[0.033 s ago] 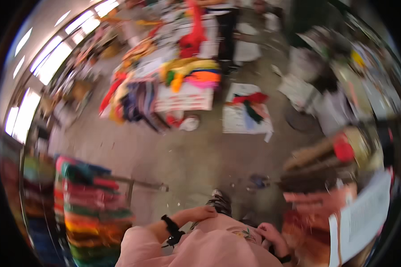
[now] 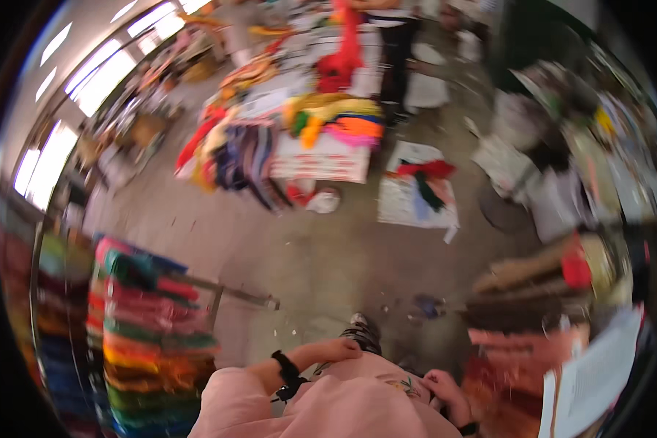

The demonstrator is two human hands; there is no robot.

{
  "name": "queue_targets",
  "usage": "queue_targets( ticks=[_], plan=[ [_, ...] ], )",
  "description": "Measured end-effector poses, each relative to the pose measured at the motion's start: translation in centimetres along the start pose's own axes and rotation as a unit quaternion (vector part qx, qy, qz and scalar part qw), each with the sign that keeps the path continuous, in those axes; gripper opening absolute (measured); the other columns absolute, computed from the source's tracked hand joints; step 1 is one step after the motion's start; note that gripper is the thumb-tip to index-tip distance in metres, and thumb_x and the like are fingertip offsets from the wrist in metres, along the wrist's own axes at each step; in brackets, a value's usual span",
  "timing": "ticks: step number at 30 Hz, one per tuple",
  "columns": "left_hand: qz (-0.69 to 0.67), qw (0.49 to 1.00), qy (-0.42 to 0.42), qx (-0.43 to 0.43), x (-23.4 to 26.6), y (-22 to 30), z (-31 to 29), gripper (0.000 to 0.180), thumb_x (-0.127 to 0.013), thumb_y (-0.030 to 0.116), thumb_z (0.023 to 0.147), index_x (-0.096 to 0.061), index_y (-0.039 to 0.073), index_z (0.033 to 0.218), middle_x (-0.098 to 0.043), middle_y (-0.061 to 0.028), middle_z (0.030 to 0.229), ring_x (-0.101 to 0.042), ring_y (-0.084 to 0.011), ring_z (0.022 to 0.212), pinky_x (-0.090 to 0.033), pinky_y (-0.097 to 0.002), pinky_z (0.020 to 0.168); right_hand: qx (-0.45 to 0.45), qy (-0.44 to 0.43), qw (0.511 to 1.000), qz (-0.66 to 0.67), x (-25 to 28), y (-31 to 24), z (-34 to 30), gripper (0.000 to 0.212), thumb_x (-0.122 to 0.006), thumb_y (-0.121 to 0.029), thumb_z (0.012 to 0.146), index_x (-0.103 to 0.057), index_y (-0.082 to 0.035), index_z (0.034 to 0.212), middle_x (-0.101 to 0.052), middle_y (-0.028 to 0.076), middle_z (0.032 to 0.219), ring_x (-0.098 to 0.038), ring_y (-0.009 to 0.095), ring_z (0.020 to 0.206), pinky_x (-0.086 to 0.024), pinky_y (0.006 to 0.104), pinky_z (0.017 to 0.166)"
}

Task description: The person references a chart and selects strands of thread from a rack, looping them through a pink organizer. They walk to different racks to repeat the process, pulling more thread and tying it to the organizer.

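Note:
My left hand (image 2: 341, 350) rests at the front of my pink shirt (image 2: 343, 398), at waist height. Its fingers are bent inward and blurred, so their tips do not show. On that wrist is a black band (image 2: 287, 371). My right hand (image 2: 442, 383) lies by the shirt's right side, near some embroidery (image 2: 401, 387). Its fingers look curled, but blur hides whether they pinch anything. A dark band (image 2: 469, 428) circles the right wrist. Below the hands a shoe (image 2: 358, 319) shows on the floor.
A rack of folded coloured cloth (image 2: 153, 336) stands close on my left. Reddish-brown cloth (image 2: 518, 365) and a white sheet (image 2: 595, 379) are close on my right. Ahead is a table heaped with garments (image 2: 248, 153); a white sheet with cloth (image 2: 398, 204) lies beside it. A person (image 2: 398, 58) stands beyond.
The whole scene has shifted to the right in the picture, as the view turns left. My hands keep nearly the same place at the shirt.

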State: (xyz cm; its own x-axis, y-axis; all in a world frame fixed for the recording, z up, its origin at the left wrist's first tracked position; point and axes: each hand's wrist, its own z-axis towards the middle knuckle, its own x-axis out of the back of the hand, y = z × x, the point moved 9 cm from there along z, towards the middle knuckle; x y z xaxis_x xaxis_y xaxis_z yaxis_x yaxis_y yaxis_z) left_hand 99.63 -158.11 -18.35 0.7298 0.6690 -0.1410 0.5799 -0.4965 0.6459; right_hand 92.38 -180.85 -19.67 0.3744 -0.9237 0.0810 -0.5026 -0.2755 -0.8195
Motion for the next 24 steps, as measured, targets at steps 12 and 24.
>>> queue_targets(
  ticks=[12,24],
  plan=[
    [0.155,0.916,0.368,0.052,17.6,-7.9,-9.8,0.023,-0.046,0.025,0.073,-0.056,0.005,0.078,-0.056,-0.016,0.075,-0.053,-0.0337,0.072,-0.042,-0.0405,0.063,0.108,-0.143,0.913,-0.367,-11.8,-17.2,22.8,0.014,-0.06,-0.015,0.065,-0.054,-0.004,0.069,-0.054,0.004,0.057,-0.051,0.013,0.052,-0.041,0.0261,0.049],
    [-0.098,0.785,0.609,0.057,38.2,-17.7,-15.6,0.024,-0.047,0.024,0.073,-0.056,0.003,0.077,-0.056,-0.017,0.073,-0.053,-0.0338,0.07,-0.043,-0.0385,0.062,0.144,-0.267,0.887,-0.349,-23.2,-34.3,50.6,0.009,-0.056,-0.009,0.065,-0.055,-0.001,0.07,-0.054,0.005,0.058,-0.051,0.011,0.053,-0.042,0.0241,0.05]
  ],
)
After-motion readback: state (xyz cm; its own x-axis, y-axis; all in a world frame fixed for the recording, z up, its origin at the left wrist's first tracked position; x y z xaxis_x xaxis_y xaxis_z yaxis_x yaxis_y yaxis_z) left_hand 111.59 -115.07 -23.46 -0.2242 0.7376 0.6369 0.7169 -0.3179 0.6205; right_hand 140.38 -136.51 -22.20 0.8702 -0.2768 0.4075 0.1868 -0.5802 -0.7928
